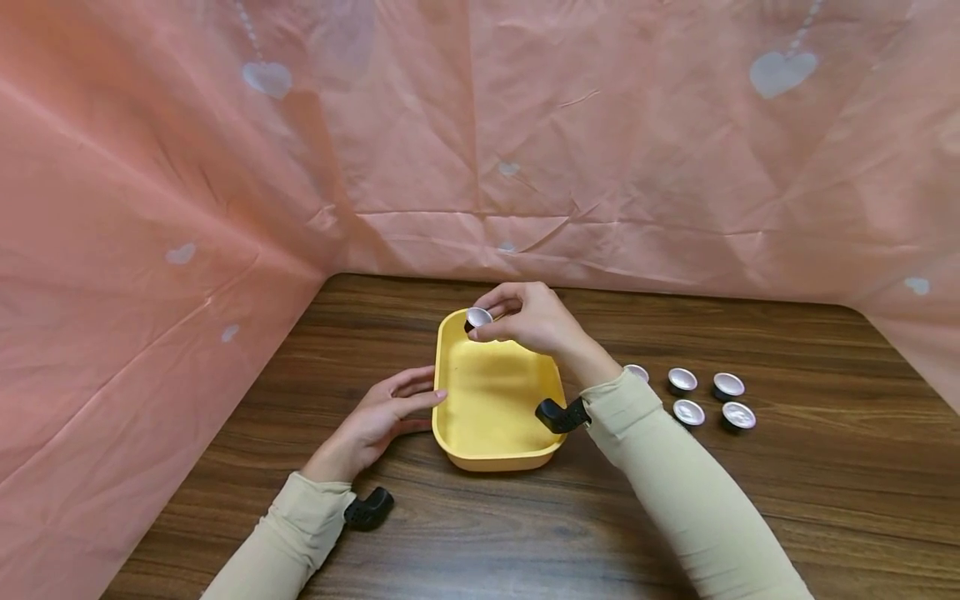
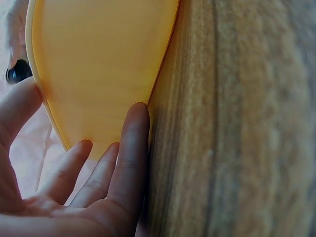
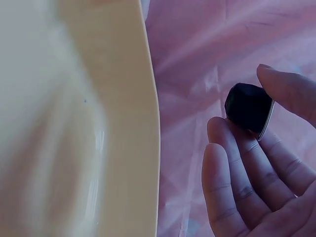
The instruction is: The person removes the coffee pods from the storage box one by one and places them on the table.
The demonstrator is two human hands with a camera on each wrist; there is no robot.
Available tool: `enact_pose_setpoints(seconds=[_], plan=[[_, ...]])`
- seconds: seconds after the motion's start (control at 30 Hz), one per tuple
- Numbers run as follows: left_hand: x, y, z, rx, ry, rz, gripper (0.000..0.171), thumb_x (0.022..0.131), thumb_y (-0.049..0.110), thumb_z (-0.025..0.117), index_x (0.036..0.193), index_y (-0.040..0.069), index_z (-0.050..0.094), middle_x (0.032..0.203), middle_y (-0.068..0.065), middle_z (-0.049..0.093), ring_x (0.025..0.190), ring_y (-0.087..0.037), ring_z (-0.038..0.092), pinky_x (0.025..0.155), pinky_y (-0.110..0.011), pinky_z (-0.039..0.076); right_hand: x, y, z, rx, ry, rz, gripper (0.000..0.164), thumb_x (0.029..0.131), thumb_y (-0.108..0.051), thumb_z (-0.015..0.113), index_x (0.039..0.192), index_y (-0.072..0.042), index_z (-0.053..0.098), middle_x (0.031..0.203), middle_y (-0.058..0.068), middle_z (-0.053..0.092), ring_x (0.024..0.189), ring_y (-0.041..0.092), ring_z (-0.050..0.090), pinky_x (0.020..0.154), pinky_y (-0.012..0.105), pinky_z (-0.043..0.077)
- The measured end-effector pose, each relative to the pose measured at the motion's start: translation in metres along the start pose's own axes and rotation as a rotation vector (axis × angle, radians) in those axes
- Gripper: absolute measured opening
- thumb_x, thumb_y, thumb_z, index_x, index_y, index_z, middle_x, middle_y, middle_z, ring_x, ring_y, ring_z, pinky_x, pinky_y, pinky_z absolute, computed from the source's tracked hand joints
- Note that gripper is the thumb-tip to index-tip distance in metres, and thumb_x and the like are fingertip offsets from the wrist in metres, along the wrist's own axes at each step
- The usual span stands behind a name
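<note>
A yellow plastic tray (image 1: 487, 400) stands on the table in front of me. Its left side meets my left hand (image 1: 381, 418): the thumb touches the rim while straight fingers rest against the outer wall, as the left wrist view shows on the tray (image 2: 98, 74). Over the tray's far left corner, my right hand (image 1: 532, 321) pinches a coffee capsule (image 1: 478, 317) between thumb and fingers. In the right wrist view the capsule (image 3: 248, 108) has a black body, and its pale lid faces the palm side. The tray's visible floor holds no capsules.
Several more capsules (image 1: 682, 381) with pale lids stand on the wooden table (image 1: 825, 467) right of the tray, one partly hidden by the right forearm. Pink fabric (image 1: 600, 167) hangs behind and to the left. Each wrist wears a black camera (image 1: 369, 509).
</note>
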State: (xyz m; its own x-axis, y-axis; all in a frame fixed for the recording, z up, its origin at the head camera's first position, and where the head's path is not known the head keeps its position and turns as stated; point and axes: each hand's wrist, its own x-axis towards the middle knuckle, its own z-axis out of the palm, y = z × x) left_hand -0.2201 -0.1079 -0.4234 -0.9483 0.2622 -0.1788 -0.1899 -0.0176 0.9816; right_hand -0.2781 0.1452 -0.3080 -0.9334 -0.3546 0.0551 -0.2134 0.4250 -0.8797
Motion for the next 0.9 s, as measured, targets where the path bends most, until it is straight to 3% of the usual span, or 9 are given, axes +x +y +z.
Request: enact_pose_setpoints(seconds=[0.27,0.5,0.9], plan=[[0.001,0.001,0.0,0.002,0.003,0.001,0.062,0.101,0.019,0.075,0.158,0.008,0.051,0.155,-0.018,0.058,0.119,-0.014,0.068,0.103,-0.041,0.06,-0.03,0.017,-0.024,0.006,0.06,-0.011,0.042,0.081,-0.023,0.095,0.118,-0.013,0.079,0.107,0.005,0.081,0.094,0.016,0.075,0.081,0.026,0.059],[-0.001,0.004,-0.005,0.019,0.005,-0.009,0.065,0.102,0.021,0.075,0.159,0.009,0.049,0.159,-0.018,0.055,0.122,-0.016,0.068,0.105,-0.041,0.059,-0.059,0.032,-0.043,0.062,0.092,0.05,0.046,0.083,-0.026,0.094,0.123,-0.012,0.077,0.111,0.007,0.079,0.094,0.016,0.076,0.083,0.025,0.06],[-0.011,0.004,-0.017,0.028,0.017,-0.027,0.065,0.102,0.021,0.074,0.161,0.01,0.047,0.161,-0.018,0.052,0.119,-0.013,0.068,0.102,-0.038,0.059,-0.082,0.049,-0.056,0.031,0.088,0.07,0.047,0.084,-0.027,0.093,0.125,-0.011,0.076,0.113,0.005,0.078,0.098,0.014,0.075,0.088,0.024,0.058]])
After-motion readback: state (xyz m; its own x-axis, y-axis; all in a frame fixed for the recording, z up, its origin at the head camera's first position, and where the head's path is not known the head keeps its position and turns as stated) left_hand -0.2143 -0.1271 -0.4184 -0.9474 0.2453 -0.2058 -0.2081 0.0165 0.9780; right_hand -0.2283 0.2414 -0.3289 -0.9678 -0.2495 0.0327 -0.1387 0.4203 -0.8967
